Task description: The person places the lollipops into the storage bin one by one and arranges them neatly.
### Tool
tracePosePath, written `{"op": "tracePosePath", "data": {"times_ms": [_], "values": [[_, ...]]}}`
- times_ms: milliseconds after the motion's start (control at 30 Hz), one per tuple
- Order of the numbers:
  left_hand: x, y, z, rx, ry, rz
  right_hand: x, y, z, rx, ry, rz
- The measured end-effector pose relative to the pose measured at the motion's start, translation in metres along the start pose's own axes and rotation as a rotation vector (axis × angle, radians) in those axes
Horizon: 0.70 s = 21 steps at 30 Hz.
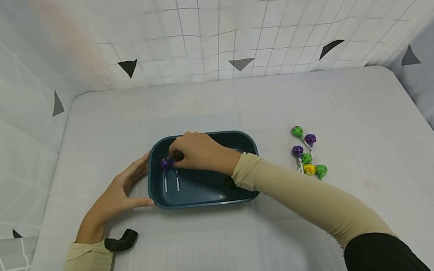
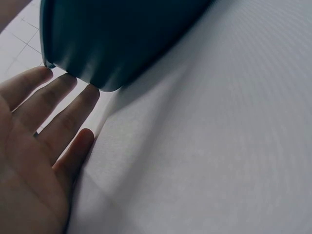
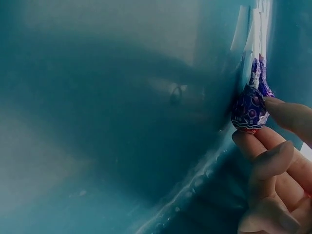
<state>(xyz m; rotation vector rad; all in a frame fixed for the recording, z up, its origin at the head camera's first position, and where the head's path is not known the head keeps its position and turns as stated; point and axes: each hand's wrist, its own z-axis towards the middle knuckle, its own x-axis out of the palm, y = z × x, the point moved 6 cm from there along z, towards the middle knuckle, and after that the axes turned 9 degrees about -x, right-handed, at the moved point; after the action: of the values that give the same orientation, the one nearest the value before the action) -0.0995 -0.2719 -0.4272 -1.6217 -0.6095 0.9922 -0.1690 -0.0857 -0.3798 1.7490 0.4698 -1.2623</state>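
Spread-fingered, the left hand touches the left end of the tray; inside that end, a purple lollipop, stick toward the tray's near rim, is pinched by the right hand, nearer the loose lollipops right of the tray.

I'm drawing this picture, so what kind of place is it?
Maybe a small screened-off work booth, though I can't be sure. Pale patterned sheets line the back and sides of a white table, where a dark tray and lollipops lie.
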Motion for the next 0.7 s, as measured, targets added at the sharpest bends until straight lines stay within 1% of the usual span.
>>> {"op": "tracePosePath", "data": {"times_ms": [400,700], "values": [[0.0,0.0,0.0,-0.01,-0.004,-0.003,-0.009,0.003,-0.006,0.008,-0.004,0.01],[0.0,0.0,0.0,0.0,0.001,-0.004,-0.026,0.004,-0.016,0.005,-0.037,0.043]]}}
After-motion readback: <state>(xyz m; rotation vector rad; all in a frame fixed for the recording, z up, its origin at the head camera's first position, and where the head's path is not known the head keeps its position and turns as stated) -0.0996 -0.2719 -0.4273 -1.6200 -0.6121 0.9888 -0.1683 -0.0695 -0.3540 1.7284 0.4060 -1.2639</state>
